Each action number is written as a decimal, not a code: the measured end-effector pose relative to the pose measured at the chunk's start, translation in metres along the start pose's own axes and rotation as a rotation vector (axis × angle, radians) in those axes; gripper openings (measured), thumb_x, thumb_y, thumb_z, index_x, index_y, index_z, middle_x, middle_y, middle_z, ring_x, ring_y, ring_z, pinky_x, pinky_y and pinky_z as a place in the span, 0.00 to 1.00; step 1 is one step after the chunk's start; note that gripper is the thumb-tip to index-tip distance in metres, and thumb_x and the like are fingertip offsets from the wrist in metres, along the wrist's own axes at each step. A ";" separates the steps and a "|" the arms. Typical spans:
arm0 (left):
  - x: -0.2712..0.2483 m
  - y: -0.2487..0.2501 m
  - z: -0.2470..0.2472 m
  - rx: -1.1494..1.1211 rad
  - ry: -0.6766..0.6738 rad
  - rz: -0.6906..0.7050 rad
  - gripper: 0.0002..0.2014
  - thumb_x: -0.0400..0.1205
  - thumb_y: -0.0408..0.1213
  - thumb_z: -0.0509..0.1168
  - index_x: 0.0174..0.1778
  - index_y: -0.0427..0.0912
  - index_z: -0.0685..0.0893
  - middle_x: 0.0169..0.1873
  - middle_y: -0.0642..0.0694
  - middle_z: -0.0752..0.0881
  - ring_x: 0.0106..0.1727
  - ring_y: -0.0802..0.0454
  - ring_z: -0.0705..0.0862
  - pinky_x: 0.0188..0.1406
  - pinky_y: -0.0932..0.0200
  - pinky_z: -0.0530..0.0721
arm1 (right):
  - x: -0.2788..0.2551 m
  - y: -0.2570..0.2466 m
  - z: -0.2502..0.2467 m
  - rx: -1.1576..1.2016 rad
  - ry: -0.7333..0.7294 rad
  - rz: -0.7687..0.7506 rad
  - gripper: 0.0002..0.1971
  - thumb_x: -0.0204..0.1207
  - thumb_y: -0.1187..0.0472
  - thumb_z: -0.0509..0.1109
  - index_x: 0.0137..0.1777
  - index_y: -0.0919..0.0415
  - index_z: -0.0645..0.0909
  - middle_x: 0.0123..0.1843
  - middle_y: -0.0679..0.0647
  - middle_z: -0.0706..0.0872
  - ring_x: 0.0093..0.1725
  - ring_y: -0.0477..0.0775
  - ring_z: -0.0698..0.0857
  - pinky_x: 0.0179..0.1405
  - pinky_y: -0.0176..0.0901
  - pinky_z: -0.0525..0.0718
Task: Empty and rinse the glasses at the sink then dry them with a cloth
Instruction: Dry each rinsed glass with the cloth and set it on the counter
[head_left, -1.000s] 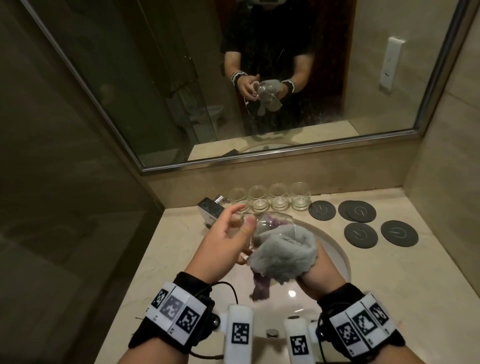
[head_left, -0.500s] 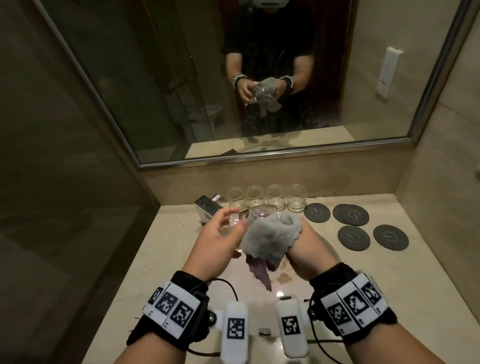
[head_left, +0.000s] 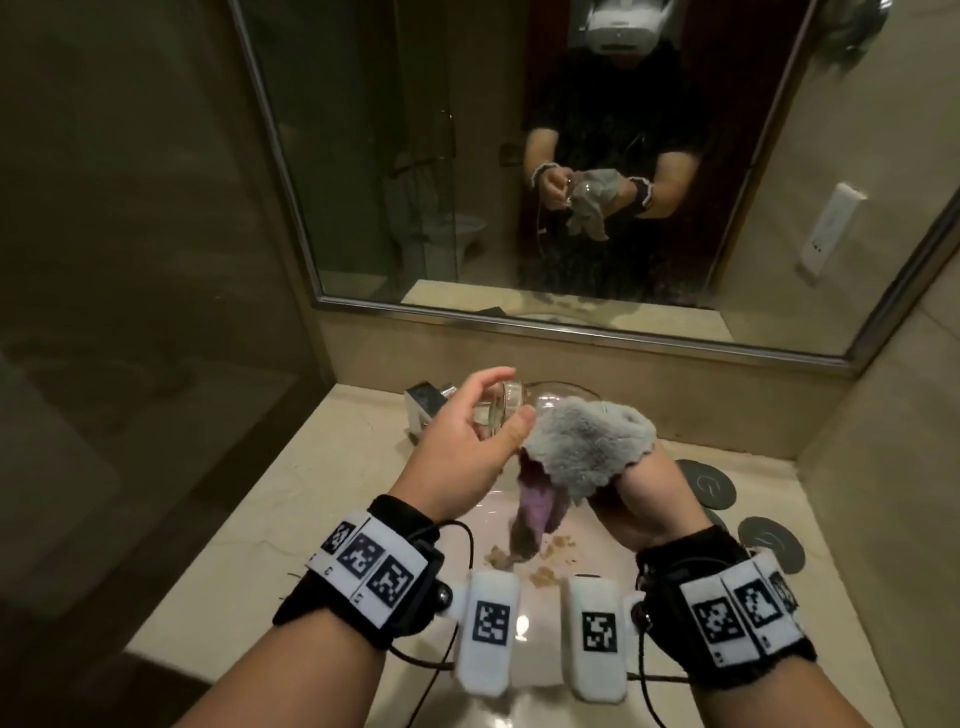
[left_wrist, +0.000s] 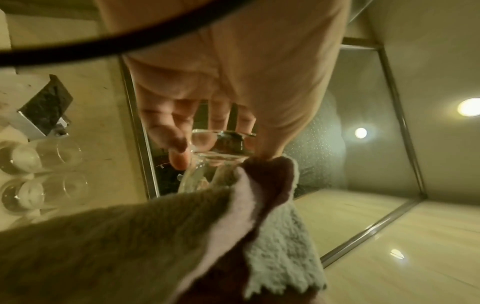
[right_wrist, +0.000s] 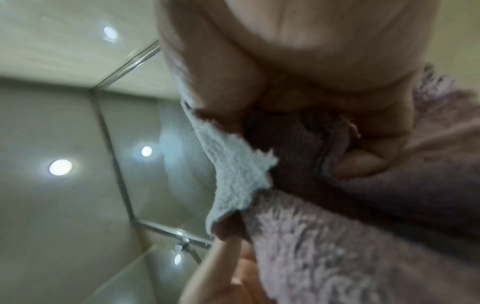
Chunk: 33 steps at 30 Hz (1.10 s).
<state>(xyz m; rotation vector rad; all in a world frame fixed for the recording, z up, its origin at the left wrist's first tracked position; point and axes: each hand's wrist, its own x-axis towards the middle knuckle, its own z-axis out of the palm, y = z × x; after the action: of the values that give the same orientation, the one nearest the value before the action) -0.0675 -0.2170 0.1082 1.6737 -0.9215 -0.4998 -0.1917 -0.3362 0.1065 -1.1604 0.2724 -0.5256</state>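
My left hand (head_left: 511, 397) pinches the thick base of a clear glass (head_left: 550, 397) that lies tilted on its side above the sink (head_left: 485, 525). In the left wrist view the glass (left_wrist: 215, 148) sits between thumb and fingers. A fluffy grey cloth (head_left: 592, 447) with a purple underside covers the glass's mouth end, and its tail hangs down. My right hand (head_left: 639, 493) grips the cloth from below, with its fingers (right_wrist: 363, 162) curled into the fabric (right_wrist: 311, 246). Inside the glass nothing can be made out.
Other clear glasses (left_wrist: 39, 156) stand on the beige counter by the back wall, next to a square chrome tap (head_left: 426, 400). Dark round coasters (head_left: 709, 483) lie on the right. Brown crumbs (head_left: 543, 571) dot the basin. A large mirror (head_left: 467, 156) hangs ahead.
Both hands have lifted the glass and cloth up and away from me. The row of glasses is now hidden behind them in the head view. Both grips are unchanged.
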 end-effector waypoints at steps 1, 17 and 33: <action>0.000 0.002 0.001 -0.061 0.000 -0.064 0.27 0.77 0.63 0.62 0.70 0.55 0.75 0.52 0.56 0.83 0.44 0.53 0.85 0.35 0.58 0.83 | 0.000 0.000 0.000 -0.055 0.010 -0.022 0.08 0.75 0.61 0.68 0.42 0.67 0.81 0.35 0.61 0.82 0.30 0.53 0.80 0.25 0.42 0.77; -0.011 -0.004 -0.002 -0.012 0.033 -0.003 0.22 0.76 0.66 0.64 0.63 0.64 0.79 0.52 0.43 0.85 0.40 0.45 0.85 0.35 0.51 0.87 | -0.012 0.016 0.006 -0.012 0.029 -0.050 0.08 0.77 0.63 0.70 0.40 0.66 0.86 0.35 0.73 0.83 0.30 0.63 0.80 0.24 0.43 0.76; -0.012 -0.002 0.000 -0.011 0.022 -0.044 0.25 0.77 0.64 0.57 0.67 0.58 0.78 0.56 0.55 0.84 0.42 0.59 0.83 0.32 0.65 0.80 | -0.012 0.026 -0.009 -0.133 0.020 -0.084 0.17 0.73 0.57 0.73 0.55 0.70 0.84 0.47 0.63 0.90 0.47 0.61 0.88 0.44 0.48 0.88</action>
<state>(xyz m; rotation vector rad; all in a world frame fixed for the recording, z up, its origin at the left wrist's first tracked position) -0.0742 -0.2074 0.1048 1.6891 -0.8663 -0.5141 -0.1994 -0.3289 0.0785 -1.3010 0.2799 -0.6001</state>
